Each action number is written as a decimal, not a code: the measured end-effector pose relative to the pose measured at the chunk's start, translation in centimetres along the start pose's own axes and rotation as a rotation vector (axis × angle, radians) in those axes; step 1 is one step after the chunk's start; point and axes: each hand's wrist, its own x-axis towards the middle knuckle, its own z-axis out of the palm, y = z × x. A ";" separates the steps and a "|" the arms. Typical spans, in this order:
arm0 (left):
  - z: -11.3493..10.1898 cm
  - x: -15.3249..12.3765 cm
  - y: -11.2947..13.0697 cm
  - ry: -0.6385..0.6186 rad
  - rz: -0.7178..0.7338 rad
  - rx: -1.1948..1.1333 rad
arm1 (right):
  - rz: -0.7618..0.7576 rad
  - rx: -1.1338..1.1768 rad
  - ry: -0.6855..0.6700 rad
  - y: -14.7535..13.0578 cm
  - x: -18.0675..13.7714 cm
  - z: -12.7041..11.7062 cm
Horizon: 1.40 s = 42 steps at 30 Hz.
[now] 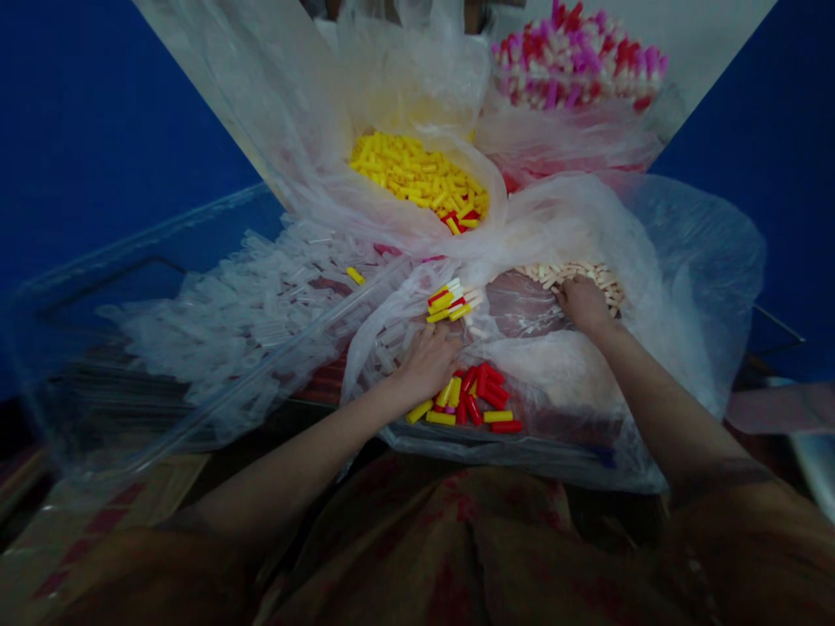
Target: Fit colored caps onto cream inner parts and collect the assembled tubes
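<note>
My left hand [430,358] is closed around a bundle of small yellow, red and white tubes [449,300], whose ends stick out past the fingers. Just below it lie loose red and yellow caps [479,396] on clear plastic. My right hand [583,304] is at a pile of small cream-coloured pieces [604,283], its fingers bent down into them. The fingertips are hidden, so what they grip cannot be made out.
Left stands a clear bin [215,417] heaped with transparent tubes [261,300], one yellow piece [356,276] among them. Behind are a plastic bag of yellow caps [417,169] and a container heaped with red, pink and white pieces [580,56]. Plastic sheeting [691,235] spreads at right.
</note>
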 end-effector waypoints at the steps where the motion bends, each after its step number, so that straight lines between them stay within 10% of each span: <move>1: 0.0 0.1 -0.1 -0.015 0.013 -0.014 | -0.040 -0.015 0.002 0.0 0.0 0.0; 8: 0.4 1.4 -0.6 -0.085 0.012 -0.200 | -0.150 -0.007 -0.003 0.1 -0.7 -0.3; 18: 1.5 1.2 -0.8 0.153 -0.023 -0.269 | -0.044 0.265 0.141 -0.6 -2.4 -2.1; 22: 1.6 0.8 -0.5 0.246 -0.035 -0.692 | -0.148 0.662 0.237 -3.3 -4.8 -4.5; 28: -0.7 -0.3 1.3 0.065 0.010 -1.263 | -0.367 1.116 0.161 -9.5 -9.1 -6.2; 42: -1.4 -0.8 2.4 0.039 0.053 -1.065 | -0.487 1.062 0.270 -10.4 -10.6 -7.4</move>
